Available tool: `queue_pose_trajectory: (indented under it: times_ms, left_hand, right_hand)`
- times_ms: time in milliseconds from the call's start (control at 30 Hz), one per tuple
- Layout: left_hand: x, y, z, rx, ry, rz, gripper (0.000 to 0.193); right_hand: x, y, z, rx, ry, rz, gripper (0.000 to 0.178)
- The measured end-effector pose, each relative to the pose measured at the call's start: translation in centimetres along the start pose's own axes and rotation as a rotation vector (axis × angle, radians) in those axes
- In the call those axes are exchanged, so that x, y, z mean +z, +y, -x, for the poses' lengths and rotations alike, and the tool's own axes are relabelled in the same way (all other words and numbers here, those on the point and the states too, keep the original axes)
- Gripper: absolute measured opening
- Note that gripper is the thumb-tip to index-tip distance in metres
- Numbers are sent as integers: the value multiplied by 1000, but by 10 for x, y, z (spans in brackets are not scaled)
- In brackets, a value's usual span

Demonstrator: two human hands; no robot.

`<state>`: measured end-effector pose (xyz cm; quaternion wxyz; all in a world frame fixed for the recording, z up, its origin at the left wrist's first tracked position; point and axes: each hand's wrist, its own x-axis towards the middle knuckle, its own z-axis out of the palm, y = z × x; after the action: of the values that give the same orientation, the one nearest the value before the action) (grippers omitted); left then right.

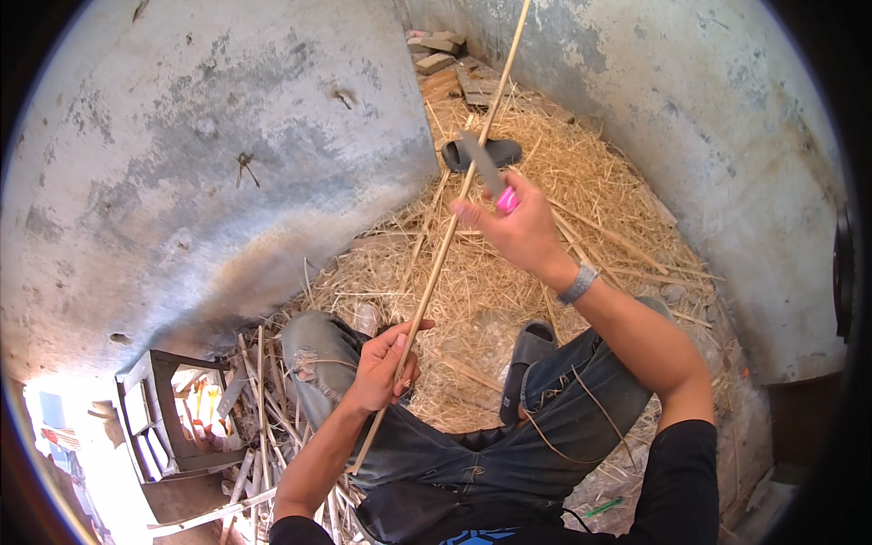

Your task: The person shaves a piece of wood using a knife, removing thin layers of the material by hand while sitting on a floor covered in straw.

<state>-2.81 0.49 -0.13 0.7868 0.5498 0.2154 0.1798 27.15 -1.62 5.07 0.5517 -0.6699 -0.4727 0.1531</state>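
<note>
A long, thin bamboo strip (438,265) slants from my lap up past the top of the picture. My left hand (381,371) is wrapped round its lower part, above my bent knee. Farther up, my right hand (527,234) grips a knife (482,163) by its pink handle. The blade crosses over the strip, pointing up and to the left; whether its edge touches the strip I cannot tell. My right thumb lies at the strip just below the blade.
Straw-like shavings (581,182) cover the floor, with a dark slipper (504,151) on them. Walls rise at left (227,136) and right (727,136). Loose sticks (262,400) and a wooden frame (168,418) stand at lower left. Bricks (436,62) lie at the back.
</note>
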Motion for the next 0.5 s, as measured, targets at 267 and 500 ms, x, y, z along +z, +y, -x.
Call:
queue_pose_trajectory:
  times_ms: [267, 500]
  left_hand:
    - [5, -2, 9, -104, -29, -104, 46]
    - [9, -15, 8, 24, 73, -347, 41]
  right_hand:
    - [-55, 22, -51, 115, 272, 51, 52]
    - [-66, 24, -54, 103, 286, 161, 51]
